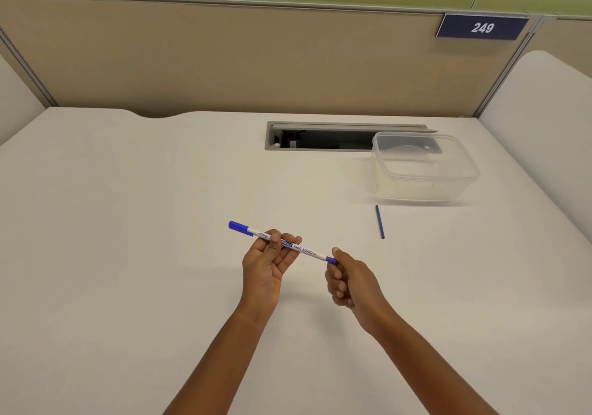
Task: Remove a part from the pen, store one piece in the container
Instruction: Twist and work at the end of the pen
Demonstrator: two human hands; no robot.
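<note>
A white whiteboard marker pen (306, 250) with a blue cap on its far left end is held slanted above the desk. My left hand (267, 262) grips the barrel near its middle, fingers curled under it. My right hand (347, 281) pinches the blue piece at the pen's right end between thumb and fingers. A thin dark blue stick (380, 221), like a refill, lies flat on the desk to the right, just in front of a clear plastic container (426, 187) with no lid. The container looks empty.
The white desk (128, 222) has a grey cable slot (320, 135) at the back, partly behind the container. Beige partition walls enclose the desk at the back and sides, with a sign reading 249 (482, 27) at upper right.
</note>
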